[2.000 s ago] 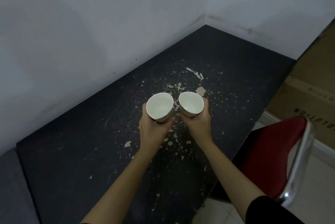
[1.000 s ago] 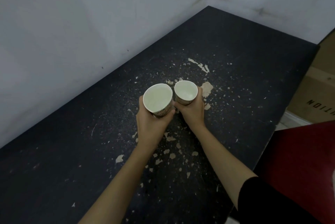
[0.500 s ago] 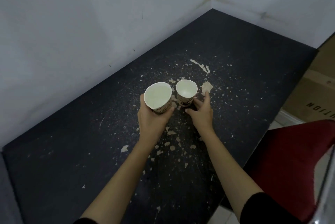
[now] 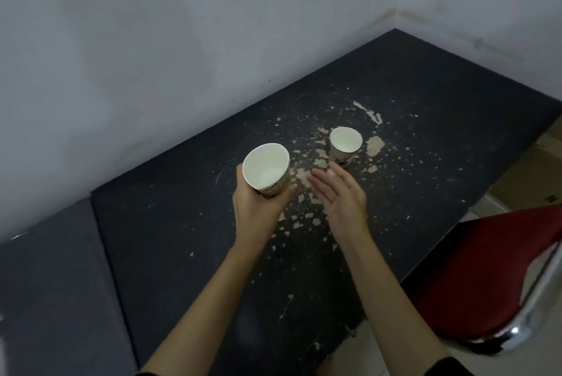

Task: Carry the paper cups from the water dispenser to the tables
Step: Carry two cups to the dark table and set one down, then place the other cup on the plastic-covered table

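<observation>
One white paper cup (image 4: 345,144) with a dark printed pattern stands upright on the black table (image 4: 441,120), among patches of chipped surface. My right hand (image 4: 342,196) hovers a little nearer to me than that cup, fingers spread, holding nothing. My left hand (image 4: 258,211) is wrapped around a second paper cup (image 4: 267,169), held above the table and tilted slightly toward me. Its white inside shows no visible contents.
White walls meet in a corner behind the table. A second dark table (image 4: 51,278) adjoins on the left. A red chair (image 4: 489,278) with a chrome frame stands at the right, and cardboard boxes (image 4: 535,175) sit on the floor beyond it.
My right hand set its cup down on the table, let go and drew back toward me. My left hand keeps its cup and has pulled back a little from the standing one.
</observation>
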